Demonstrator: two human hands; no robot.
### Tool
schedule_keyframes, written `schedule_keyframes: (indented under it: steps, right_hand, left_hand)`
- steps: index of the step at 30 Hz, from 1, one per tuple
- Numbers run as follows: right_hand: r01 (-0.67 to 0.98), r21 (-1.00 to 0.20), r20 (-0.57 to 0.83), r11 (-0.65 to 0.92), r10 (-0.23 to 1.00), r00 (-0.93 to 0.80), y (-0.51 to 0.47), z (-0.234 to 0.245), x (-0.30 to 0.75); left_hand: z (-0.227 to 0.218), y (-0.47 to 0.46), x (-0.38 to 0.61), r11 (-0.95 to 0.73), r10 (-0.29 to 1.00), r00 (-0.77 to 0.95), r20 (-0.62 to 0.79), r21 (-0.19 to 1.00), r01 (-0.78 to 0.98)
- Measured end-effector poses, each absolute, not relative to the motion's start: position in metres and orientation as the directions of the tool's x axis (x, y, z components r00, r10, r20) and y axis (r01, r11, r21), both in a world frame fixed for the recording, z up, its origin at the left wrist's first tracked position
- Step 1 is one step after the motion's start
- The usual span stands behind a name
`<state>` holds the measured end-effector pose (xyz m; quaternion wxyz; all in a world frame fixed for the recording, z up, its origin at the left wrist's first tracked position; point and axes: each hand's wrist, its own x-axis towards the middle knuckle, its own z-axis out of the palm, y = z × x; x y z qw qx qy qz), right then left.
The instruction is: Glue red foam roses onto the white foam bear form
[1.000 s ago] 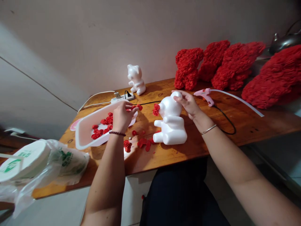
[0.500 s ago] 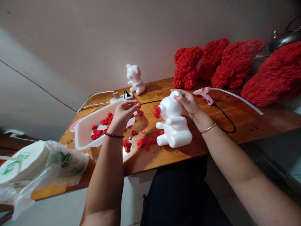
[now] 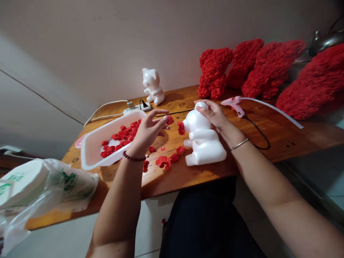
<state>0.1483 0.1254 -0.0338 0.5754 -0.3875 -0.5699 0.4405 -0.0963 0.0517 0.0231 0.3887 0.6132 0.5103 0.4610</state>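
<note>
A white foam bear (image 3: 202, 138) sits on the wooden table (image 3: 271, 138) with one red rose (image 3: 181, 128) stuck on its snout. My right hand (image 3: 213, 115) grips the back of the bear's head. My left hand (image 3: 148, 131) hovers just left of the bear, pinching a small red rose (image 3: 169, 119) at its fingertips. Under that hand stands a white tray (image 3: 92, 148) holding several red roses (image 3: 122, 138). Loose red roses and petals (image 3: 166, 160) lie between the tray and the bear.
A second bare foam bear (image 3: 152, 86) stands at the back by a power strip (image 3: 137, 107). A pink glue gun (image 3: 235, 104) with its cord lies right of my hand. Rose-covered bears (image 3: 215, 73) line the back right. A plastic bag (image 3: 40, 186) lies front left.
My left hand has lifted out of the tray with a rose and moved right toward the bear's face. The bear has shifted slightly to the right under my right hand.
</note>
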Motion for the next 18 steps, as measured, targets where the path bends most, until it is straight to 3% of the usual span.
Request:
schedule_keyframes:
  steps: [10, 18]
  right_hand:
    - [-0.068, -0.991, 0.123, 0.117, 0.988, -0.090, 0.131, -0.049, 0.138]
    - [-0.009, -0.988, 0.153, 0.153, 0.986, -0.070, 0.141, -0.055, 0.142]
  left_hand:
    - [-0.002, 0.057, -0.073, -0.196, 0.980, 0.083, 0.179, 0.928, 0.317]
    - [-0.007, 0.058, -0.070, -0.208, 0.976, -0.009, 0.219, 0.938, 0.279]
